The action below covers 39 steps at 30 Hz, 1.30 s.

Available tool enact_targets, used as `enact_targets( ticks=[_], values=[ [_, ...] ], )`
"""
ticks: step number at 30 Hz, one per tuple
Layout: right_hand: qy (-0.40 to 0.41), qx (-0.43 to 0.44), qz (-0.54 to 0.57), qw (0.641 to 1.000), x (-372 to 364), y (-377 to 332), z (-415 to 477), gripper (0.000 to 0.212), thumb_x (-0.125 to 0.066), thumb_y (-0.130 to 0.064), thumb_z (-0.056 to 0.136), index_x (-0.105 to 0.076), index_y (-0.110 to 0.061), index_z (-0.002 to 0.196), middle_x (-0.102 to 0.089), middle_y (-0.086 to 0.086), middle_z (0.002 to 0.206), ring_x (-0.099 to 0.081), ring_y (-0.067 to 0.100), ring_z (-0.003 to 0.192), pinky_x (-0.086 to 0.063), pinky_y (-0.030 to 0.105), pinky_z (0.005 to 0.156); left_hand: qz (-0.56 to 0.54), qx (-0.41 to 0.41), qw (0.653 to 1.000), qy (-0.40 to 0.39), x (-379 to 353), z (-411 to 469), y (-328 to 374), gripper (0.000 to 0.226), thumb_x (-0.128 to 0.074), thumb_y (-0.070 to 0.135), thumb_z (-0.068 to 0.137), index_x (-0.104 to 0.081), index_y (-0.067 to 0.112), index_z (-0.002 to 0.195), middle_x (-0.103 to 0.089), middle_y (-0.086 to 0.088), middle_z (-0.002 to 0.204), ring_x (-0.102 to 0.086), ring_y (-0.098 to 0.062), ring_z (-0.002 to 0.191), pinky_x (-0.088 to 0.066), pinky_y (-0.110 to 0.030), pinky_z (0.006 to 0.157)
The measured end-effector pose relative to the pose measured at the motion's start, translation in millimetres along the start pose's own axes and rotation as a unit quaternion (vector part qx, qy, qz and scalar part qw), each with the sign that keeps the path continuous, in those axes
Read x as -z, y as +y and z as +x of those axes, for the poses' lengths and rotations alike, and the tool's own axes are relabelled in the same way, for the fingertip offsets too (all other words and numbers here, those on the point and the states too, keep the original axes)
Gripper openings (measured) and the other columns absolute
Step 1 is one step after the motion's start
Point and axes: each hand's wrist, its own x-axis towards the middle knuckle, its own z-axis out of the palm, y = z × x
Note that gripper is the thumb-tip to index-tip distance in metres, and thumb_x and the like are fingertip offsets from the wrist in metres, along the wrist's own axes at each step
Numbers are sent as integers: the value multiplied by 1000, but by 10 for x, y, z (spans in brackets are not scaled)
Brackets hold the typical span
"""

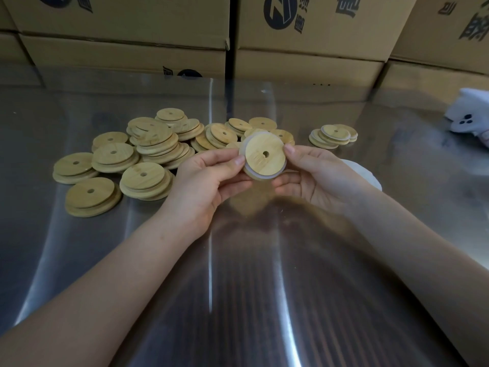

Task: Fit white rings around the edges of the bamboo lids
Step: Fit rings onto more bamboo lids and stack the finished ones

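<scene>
Pinching a round bamboo lid (small centre hole, smooth grain) above the shiny metal table, left hand and right hand grasp its edges; a translucent white ring hugs its rim.

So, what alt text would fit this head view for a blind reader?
The left hand and right hand hold a lid with a white ring around it over a steel table; more lids lie heaped behind.
</scene>
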Motion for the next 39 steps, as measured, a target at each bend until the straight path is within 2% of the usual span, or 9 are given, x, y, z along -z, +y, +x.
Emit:
enact_targets(
  ticks=[6, 16, 21, 24, 27, 30, 34, 37, 39],
  values=[
    [3, 24, -15, 1000, -2, 0, -14, 32, -60, -24, 80, -65, 2, 99, -71, 12, 77, -69, 16, 59, -57, 26, 53, -7, -1, 1000, -1, -1, -3, -3, 13, -63, 4, 90, -70, 8, 99, -77, -8, 90, -74, -20, 81, -59, -24, 64],
    [16, 22, 30, 999, -35, 31, -10, 34, -61, -24, 79, -64, 1, 102, -71, 11, 77, -69, 16, 58, -57, 25, 52, -44, 2, 999, -5, -10, -13, -15, 16, -62, 7, 89, -70, 9, 103, -77, -7, 96, -74, -21, 88, -59, -26, 68],
    [4, 23, 29, 999, -32, 11, -12, 34, -63, -27, 80, -67, -2, 104, -71, 10, 82, -69, 17, 62, -58, 27, 56, -63, -2, 998, -9, 0, -20, 8, 26, -67, 12, 79, -70, 7, 105, -77, -8, 96, -75, -21, 88, -59, -26, 67],
    [4, 37, -2, 999, -34, 9, -15, 33, -65, -25, 80, -67, -2, 103, -70, 10, 84, -67, 17, 63, -58, 28, 59, -63, -4, 998, -15, 7, -20, -1, 24, -65, 11, 86, -69, 7, 109, -76, -9, 101, -74, -22, 92, -59, -27, 70],
    [44, 49, -24, 998, -33, -5, -14, 25, -69, -18, 78, -68, -4, 99, -69, 9, 79, -65, 15, 60, -57, 27, 57, -38, -10, 999, -26, 1, -19, -8, 21, -61, 13, 91, -69, 11, 111, -76, -8, 103, -74, -22, 93, -59, -28, 73],
    [123, 71, 9, 990, 23, -80, -1, 16, -66, -10, 87, -63, -3, 101, -68, 8, 72, -64, 14, 54, -56, 26, 53, 23, -26, 999, -19, -16, -27, -21, 16, -58, 16, 96, -67, 17, 109, -76, -5, 99, -74, -22, 90, -61, -30, 74],
    [269, 106, 57, 956, 216, -203, 25, 26, -63, -5, 91, -53, -9, 115, -67, 14, 83, -66, 17, 53, -56, 26, 52, 175, -66, 981, -44, -62, -72, -58, 16, -56, 16, 98, -70, 17, 105, -76, -2, 91, -73, -17, 82, -60, -35, 76],
    [333, 127, -11, 934, 432, -282, 26, 29, -64, -5, 92, -57, -11, 119, -69, 17, 95, -69, 17, 58, -57, 24, 57, 232, -84, 966, -72, -108, -110, -81, 15, -56, 14, 97, -71, 18, 99, -76, -2, 86, -71, -13, 79, -59, -33, 77],
    [360, 131, -69, 921, 571, -318, 23, 30, -66, -7, 91, -60, -13, 120, -70, 15, 90, -69, 16, 57, -55, 22, 56, 257, -95, 959, -80, -123, -118, -93, 16, -57, 12, 97, -70, 20, 97, -75, -2, 84, -71, -13, 79, -58, -34, 77]
  ],
)
